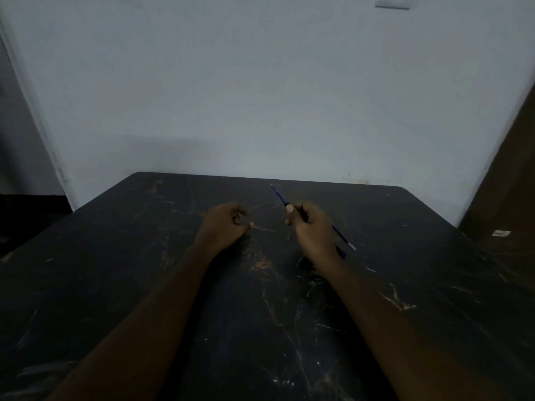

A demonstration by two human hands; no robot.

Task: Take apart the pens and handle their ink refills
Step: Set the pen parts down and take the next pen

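My right hand (309, 227) is closed around a thin blue ink refill (278, 194) whose tip points up and away to the left above the fingers. Behind and to the right of that hand, a blue pen part with a light tip (344, 241) lies on the dark table (144, 256), partly hidden by the wrist. My left hand (227, 222) hovers to the left with the fingers curled in; the dim light hides whether anything small sits inside them. The two hands are apart, roughly a hand's width.
The table is dark with pale marble-like veins, pushed against a light wall (260, 96). A brown door or panel (506, 183) stands at the right. A small white object (501, 233) lies by the table's right edge.
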